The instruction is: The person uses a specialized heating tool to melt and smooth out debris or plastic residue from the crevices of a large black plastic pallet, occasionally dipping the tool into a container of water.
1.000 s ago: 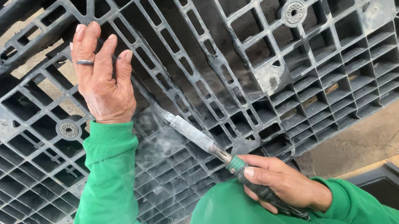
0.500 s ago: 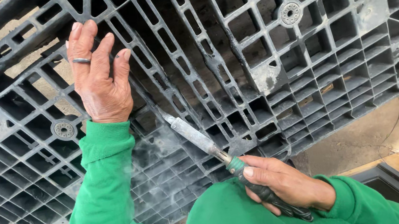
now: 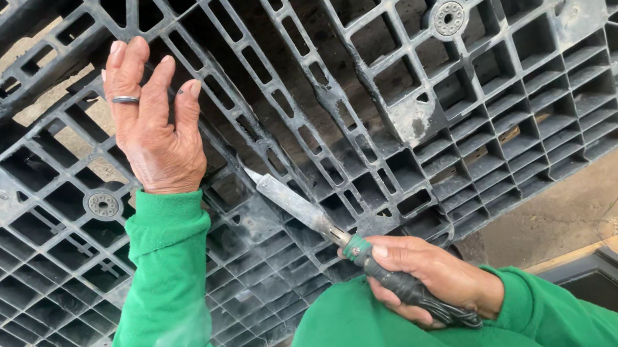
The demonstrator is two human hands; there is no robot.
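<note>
The left hand [image 3: 151, 111] lies flat, fingers spread, on the black pallet [image 3: 406, 63], which fills most of the view above both green sleeves. The right hand [image 3: 428, 277] grips the dark handle of an iron [image 3: 306, 212], its flat tip touching a pallet rib just right of the left wrist.

Black plastic pallet [image 3: 428, 100]: open grid of square and oblong cells, ribs scuffed and greyed with dust, round metal-ringed bosses showing at several crossings; it is standing tilted across the upper view. Hand tool [image 3: 333, 230]: dark grip with a green collar, long flat grey metal blade, soiled; it is lying slantwise, its tip touching a pallet rib near the middle, its handle pointing down to the right.
</note>
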